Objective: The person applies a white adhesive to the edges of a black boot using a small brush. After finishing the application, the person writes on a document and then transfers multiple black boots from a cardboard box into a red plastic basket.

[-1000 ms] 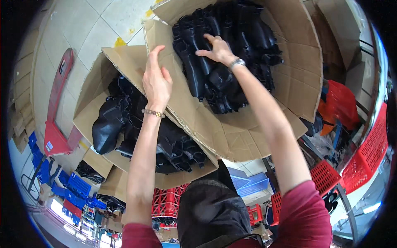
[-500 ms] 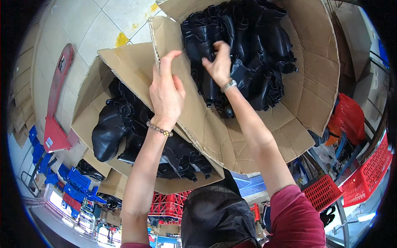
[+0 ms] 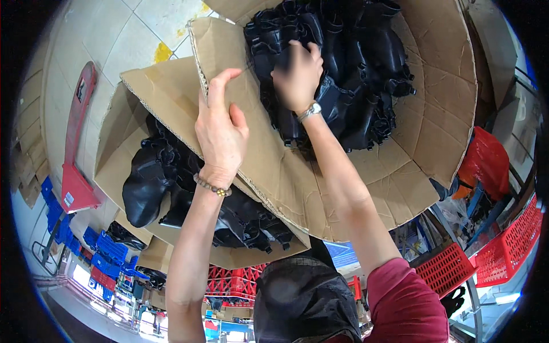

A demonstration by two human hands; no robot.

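Observation:
A big cardboard box (image 3: 440,74) at the upper right holds a heap of black moulded plastic parts (image 3: 380,48), hollow and duct-like. My right hand (image 3: 298,80) is over the left part of this heap, fingers apart and partly smeared, with no part lifted in it. My left hand (image 3: 220,134) hangs beside the box's left wall, thumb and index finger spread and nothing between them. Whether it touches the cardboard I cannot tell. Below it, a second cardboard box (image 3: 108,171) holds more black parts (image 3: 146,191), some hidden by my left forearm.
A red pallet-jack-like frame (image 3: 77,143) stands on the tiled floor (image 3: 128,43) at the left. Blue plastic bins (image 3: 106,251) lie beyond it. Red baskets (image 3: 446,268) and a red plastic bag (image 3: 486,163) are at the right. Another red crate (image 3: 234,280) stands below the second box.
My right hand has moved slightly up and left over the black parts. My left hand has shifted a little left and down, its fingers still spread. The view has shifted slightly.

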